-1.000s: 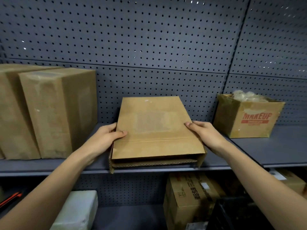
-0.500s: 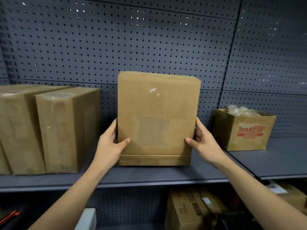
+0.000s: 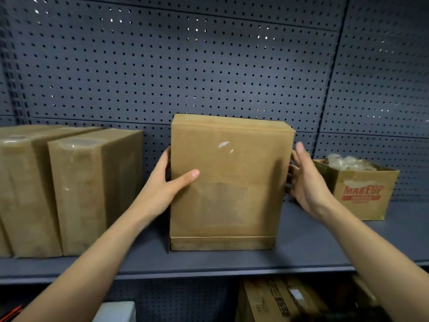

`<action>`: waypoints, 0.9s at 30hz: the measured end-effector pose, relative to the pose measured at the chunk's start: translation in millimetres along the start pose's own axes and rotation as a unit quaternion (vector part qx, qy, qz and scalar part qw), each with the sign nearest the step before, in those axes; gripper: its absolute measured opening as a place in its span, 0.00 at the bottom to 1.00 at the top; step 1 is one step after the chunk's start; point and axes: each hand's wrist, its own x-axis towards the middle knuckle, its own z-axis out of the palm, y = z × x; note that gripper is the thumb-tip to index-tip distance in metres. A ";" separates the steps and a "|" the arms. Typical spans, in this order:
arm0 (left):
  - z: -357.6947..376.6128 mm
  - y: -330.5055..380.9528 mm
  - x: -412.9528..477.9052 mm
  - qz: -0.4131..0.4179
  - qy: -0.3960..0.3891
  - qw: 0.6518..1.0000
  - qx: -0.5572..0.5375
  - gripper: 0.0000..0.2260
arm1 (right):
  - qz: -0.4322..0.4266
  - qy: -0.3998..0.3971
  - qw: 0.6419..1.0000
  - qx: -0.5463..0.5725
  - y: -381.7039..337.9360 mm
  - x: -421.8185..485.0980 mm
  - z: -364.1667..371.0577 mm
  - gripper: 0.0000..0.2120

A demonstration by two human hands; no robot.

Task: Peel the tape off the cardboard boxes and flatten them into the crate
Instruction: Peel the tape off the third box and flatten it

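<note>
- The left hand is bare, with slim, smooth fingers.
- Its thumbnail is trimmed short and rounded, with a plain natural sheen.
- The right hand is also bare. It is seen from its back, with the knuckles and tendons faintly ridged.
- The nail on its uppermost digit looks short, though it is slightly blurred.
- The left forearm is uncovered from the wrist to the bottom edge of the view. It is slender and smooth.
- The right forearm is likewise uncovered as far as the frame's edge, and it looks broader close to the camera.
</note>
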 end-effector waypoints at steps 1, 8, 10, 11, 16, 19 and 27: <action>1.1 3.7 2.6 0.000 -0.004 1.000 -0.002 0.37 | 0.013 0.002 1.000 0.006 -5.2 1.8 1.1 0.37; 1.8 18.5 1.6 -0.071 0.014 0.986 -0.153 0.33 | 0.034 0.051 0.995 0.073 -20.4 3.3 1.4 0.32; 4.4 25.3 0.5 -0.054 0.032 0.982 -0.181 0.34 | 0.009 0.054 0.995 0.083 -21.7 1.3 3.3 0.24; 4.5 27.4 0.2 -0.047 0.036 0.980 -0.188 0.34 | 0.001 0.060 0.995 0.086 -20.8 0.8 3.3 0.23; -1.6 15.3 -4.1 -0.039 0.038 0.986 -0.159 0.21 | -0.029 0.054 0.994 0.095 -5.5 -4.9 0.7 0.35; -3.7 0.6 -12.0 -0.025 0.026 0.987 -0.155 0.20 | -0.039 0.036 0.994 0.096 13.3 -11.3 -0.2 0.25; -13.3 -46.4 -43.7 -0.039 -0.057 0.996 -0.062 0.27 | -0.007 -0.035 0.999 0.025 72.7 -36.1 -7.2 0.30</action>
